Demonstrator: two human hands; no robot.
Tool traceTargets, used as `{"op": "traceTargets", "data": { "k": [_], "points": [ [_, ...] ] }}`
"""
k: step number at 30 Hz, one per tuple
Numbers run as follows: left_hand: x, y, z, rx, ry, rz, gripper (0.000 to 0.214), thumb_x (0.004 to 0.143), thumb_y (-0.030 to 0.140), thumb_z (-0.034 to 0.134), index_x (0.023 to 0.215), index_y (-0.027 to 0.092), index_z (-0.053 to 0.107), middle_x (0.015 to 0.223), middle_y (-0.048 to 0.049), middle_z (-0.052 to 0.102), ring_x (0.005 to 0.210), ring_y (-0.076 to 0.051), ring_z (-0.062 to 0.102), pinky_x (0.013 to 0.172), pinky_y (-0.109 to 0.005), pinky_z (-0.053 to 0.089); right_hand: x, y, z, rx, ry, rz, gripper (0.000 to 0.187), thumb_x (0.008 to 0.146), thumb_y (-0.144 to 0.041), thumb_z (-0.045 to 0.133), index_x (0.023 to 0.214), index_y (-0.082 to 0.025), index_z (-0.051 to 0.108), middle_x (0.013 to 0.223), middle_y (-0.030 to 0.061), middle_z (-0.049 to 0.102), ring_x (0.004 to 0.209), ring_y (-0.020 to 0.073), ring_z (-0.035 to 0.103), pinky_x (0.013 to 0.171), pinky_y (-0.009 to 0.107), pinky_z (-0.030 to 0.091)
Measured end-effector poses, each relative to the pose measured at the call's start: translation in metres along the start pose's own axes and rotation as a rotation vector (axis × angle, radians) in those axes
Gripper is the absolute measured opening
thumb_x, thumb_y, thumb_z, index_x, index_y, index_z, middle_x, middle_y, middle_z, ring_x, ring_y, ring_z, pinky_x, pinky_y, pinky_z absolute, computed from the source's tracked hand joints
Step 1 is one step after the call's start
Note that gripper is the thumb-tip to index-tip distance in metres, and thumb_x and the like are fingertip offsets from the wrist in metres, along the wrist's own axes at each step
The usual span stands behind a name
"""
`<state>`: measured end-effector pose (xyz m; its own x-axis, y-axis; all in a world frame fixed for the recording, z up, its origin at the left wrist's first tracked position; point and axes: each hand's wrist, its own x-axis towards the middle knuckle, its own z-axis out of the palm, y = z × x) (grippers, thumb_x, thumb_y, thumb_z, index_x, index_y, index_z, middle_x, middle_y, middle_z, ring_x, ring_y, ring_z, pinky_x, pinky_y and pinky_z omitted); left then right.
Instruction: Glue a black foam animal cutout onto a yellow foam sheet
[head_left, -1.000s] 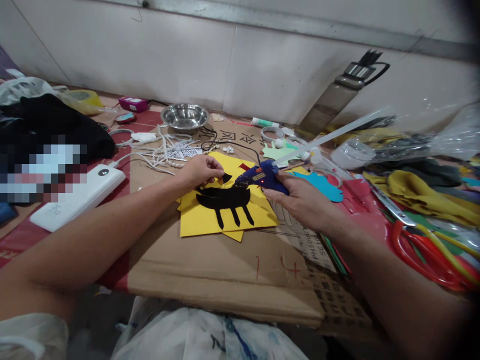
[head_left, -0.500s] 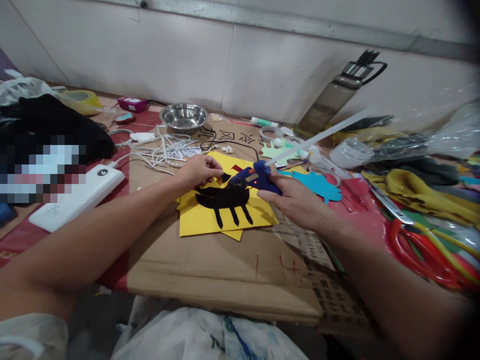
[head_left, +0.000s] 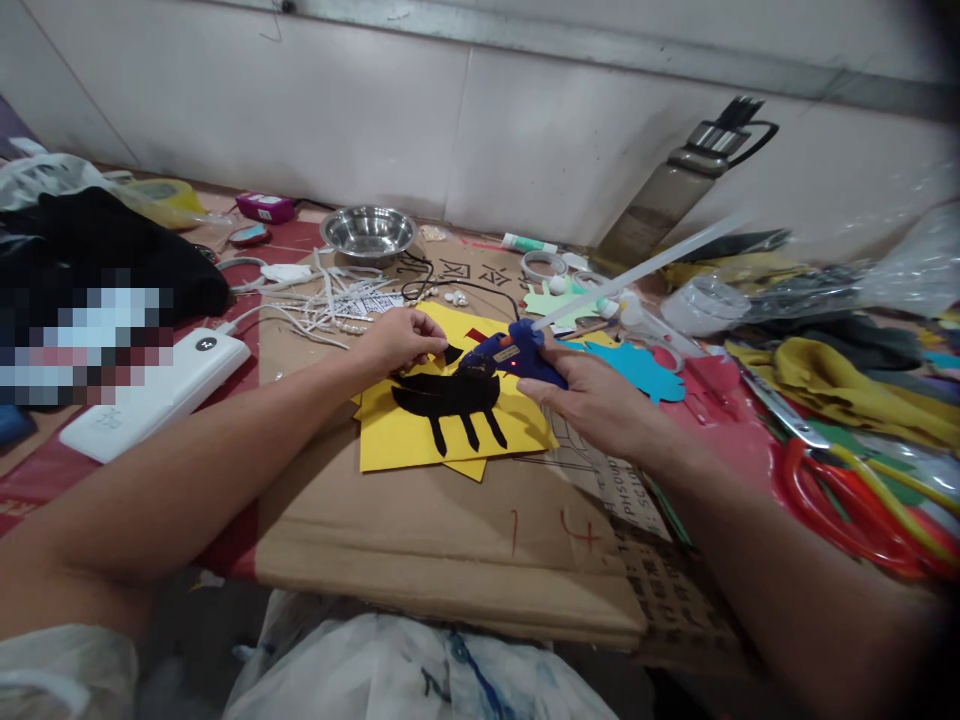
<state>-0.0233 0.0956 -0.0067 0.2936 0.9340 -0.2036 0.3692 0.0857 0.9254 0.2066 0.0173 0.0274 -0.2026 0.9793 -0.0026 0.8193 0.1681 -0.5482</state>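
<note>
My right hand (head_left: 585, 385) is closed round a blue hot glue gun (head_left: 517, 355), and a long clear glue stick (head_left: 645, 270) sticks out of its back. The gun's nozzle points left, over a black cut-out shape (head_left: 446, 395) with several leg-like strips. That shape lies on stacked yellow sheets (head_left: 390, 445). At the upper left of the black shape, my left hand (head_left: 409, 340) pinches a small black piece (head_left: 453, 354) at its fingertips. The hand partly hides this piece and the sheets. A bit of dark red (head_left: 475, 336) shows behind the gun.
Brown cardboard (head_left: 420, 530) lies under the sheets. To the left is a white power bank (head_left: 157, 395) with a cable; behind are a metal bowl (head_left: 367, 232) and white strips (head_left: 337, 290). On the right are a blue cut-out (head_left: 637, 370), scissors (head_left: 832, 490) and a bottle (head_left: 675, 180).
Almost nothing differs. The view shifts very slightly; both hands and the glue gun keep nearly the same place over the black shape.
</note>
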Motion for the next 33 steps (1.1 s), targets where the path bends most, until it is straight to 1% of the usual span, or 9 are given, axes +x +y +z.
{"op": "traceTargets", "data": {
  "k": [5, 8, 13, 18, 21, 23, 26, 30, 33],
  "points": [
    [-0.001, 0.0017, -0.0003, 0.026, 0.005, 0.003, 0.008, 0.081, 0.015, 0.07, 0.077, 0.013, 0.064, 0.053, 0.0022, 0.058, 0.039, -0.003, 0.042, 0.041, -0.02, 0.028, -0.0035, 0.0024, -0.0047, -0.053, 0.067, 0.0, 0.04, 0.084, -0.04, 0.059, 0.115, -0.017, 0.068, 0.123, 0.0143, 0.066, 0.121, 0.0363, 0.057, 0.104, 0.052, 0.043],
    [-0.0014, 0.0021, -0.0004, 0.028, 0.002, 0.003, 0.007, 0.082, 0.013, 0.07, 0.077, 0.013, 0.064, 0.054, 0.0026, 0.057, 0.038, -0.003, 0.042, 0.041, -0.02, 0.029, -0.0041, 0.0031, -0.0056, -0.078, 0.059, -0.005, 0.043, 0.086, -0.041, 0.057, 0.12, -0.016, 0.067, 0.124, 0.0138, 0.066, 0.12, 0.034, 0.059, 0.104, 0.048, 0.045],
    [-0.0007, 0.0012, -0.0002, 0.036, 0.005, 0.001, 0.007, 0.083, 0.015, 0.069, 0.078, 0.014, 0.064, 0.051, 0.003, 0.056, 0.036, -0.003, 0.041, 0.041, -0.021, 0.028, -0.0014, 0.0045, -0.0034, -0.091, 0.047, -0.027, 0.043, 0.088, -0.04, 0.053, 0.121, -0.016, 0.065, 0.126, 0.0121, 0.066, 0.117, 0.0316, 0.06, 0.103, 0.048, 0.045],
    [0.0019, -0.002, -0.001, 0.045, 0.0, 0.008, 0.008, 0.083, 0.017, 0.07, 0.078, 0.013, 0.065, 0.053, 0.0023, 0.056, 0.036, -0.003, 0.04, 0.042, -0.021, 0.027, -0.001, 0.0032, -0.0025, -0.081, 0.058, -0.044, 0.046, 0.088, -0.039, 0.053, 0.126, -0.015, 0.063, 0.129, 0.0121, 0.064, 0.121, 0.0302, 0.058, 0.103, 0.042, 0.045],
    [0.0042, -0.0048, -0.0016, 0.055, -0.005, 0.019, 0.007, 0.084, 0.017, 0.068, 0.079, 0.014, 0.065, 0.053, 0.0021, 0.056, 0.035, -0.003, 0.04, 0.041, -0.021, 0.026, -0.0004, 0.0002, -0.0013, -0.078, 0.038, -0.027, 0.046, 0.088, -0.038, 0.054, 0.125, -0.012, 0.063, 0.127, 0.0146, 0.065, 0.121, 0.032, 0.058, 0.104, 0.045, 0.045],
    [0.0051, -0.006, -0.0016, 0.056, -0.001, 0.028, 0.007, 0.084, 0.016, 0.068, 0.078, 0.014, 0.064, 0.054, 0.0019, 0.057, 0.035, -0.003, 0.04, 0.04, -0.021, 0.026, 0.0008, -0.0019, -0.0002, -0.078, 0.023, -0.013, 0.047, 0.088, -0.037, 0.054, 0.126, -0.01, 0.062, 0.132, 0.0161, 0.061, 0.125, 0.0324, 0.054, 0.107, 0.047, 0.042],
    [0.005, -0.0057, -0.0011, 0.042, 0.009, 0.036, 0.007, 0.083, 0.015, 0.068, 0.077, 0.014, 0.064, 0.055, 0.0016, 0.058, 0.036, -0.004, 0.041, 0.04, -0.021, 0.028, 0.0023, -0.0033, 0.0008, -0.087, 0.031, 0.004, 0.047, 0.087, -0.036, 0.056, 0.129, -0.013, 0.061, 0.139, 0.0148, 0.056, 0.129, 0.0318, 0.051, 0.111, 0.048, 0.037],
    [0.0032, -0.0034, -0.0006, 0.043, 0.015, 0.016, 0.007, 0.083, 0.015, 0.068, 0.077, 0.014, 0.064, 0.052, 0.0029, 0.056, 0.034, -0.003, 0.039, 0.04, -0.021, 0.026, 0.0016, -0.0016, 0.0003, -0.087, 0.047, -0.005, 0.044, 0.088, -0.036, 0.056, 0.124, -0.013, 0.064, 0.132, 0.0145, 0.061, 0.125, 0.0326, 0.055, 0.107, 0.049, 0.042],
    [0.002, -0.0014, -0.0003, 0.042, 0.018, -0.002, 0.007, 0.083, 0.016, 0.069, 0.078, 0.014, 0.064, 0.05, 0.0034, 0.055, 0.034, -0.003, 0.04, 0.04, -0.021, 0.025, 0.0007, -0.0016, 0.0004, -0.085, 0.046, -0.007, 0.045, 0.087, -0.037, 0.056, 0.125, -0.013, 0.064, 0.134, 0.0141, 0.061, 0.126, 0.0324, 0.054, 0.107, 0.049, 0.041]
  ]
}}
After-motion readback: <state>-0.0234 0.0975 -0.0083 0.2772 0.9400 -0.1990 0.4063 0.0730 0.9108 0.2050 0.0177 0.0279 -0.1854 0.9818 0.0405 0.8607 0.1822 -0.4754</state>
